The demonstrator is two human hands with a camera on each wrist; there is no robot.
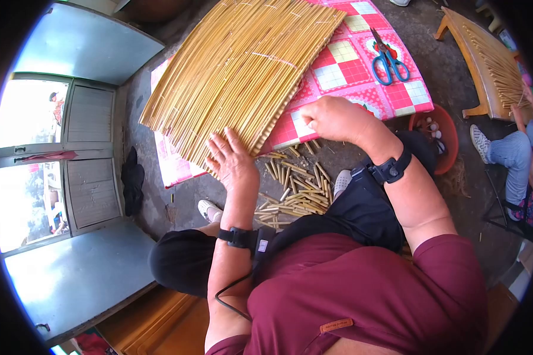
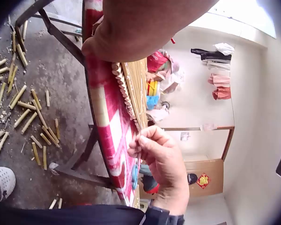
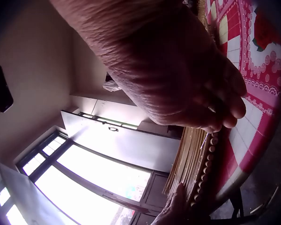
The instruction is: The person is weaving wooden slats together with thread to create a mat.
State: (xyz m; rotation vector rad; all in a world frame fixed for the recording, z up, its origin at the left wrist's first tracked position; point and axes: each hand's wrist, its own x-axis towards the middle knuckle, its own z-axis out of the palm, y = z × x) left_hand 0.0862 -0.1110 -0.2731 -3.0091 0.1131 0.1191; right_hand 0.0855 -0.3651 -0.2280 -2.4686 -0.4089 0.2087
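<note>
A mat of thin tan stalks (image 1: 231, 77) lies over a pink checked tablecloth (image 1: 290, 133), with pale thread stitched across it in rows. My left hand (image 1: 234, 165) rests on the mat's near corner, fingers spread. Beside the mat's right edge, my right hand (image 1: 337, 121) is raised with thumb and fingertips pinched together. A fine thread (image 3: 204, 140) runs from those fingertips to the mat's edge; its grip is partly hidden by the hand. Blue-handled scissors (image 1: 384, 52) lie on the cloth beyond the right hand.
Cut stalk pieces (image 1: 302, 198) are scattered on the floor below the table. A red basin (image 1: 447, 139) stands right of the table. Farther right are a wooden bench (image 1: 479, 65) with stalks and another person's leg (image 1: 509, 154). Metal-topped cabinets (image 1: 83, 260) stand at left.
</note>
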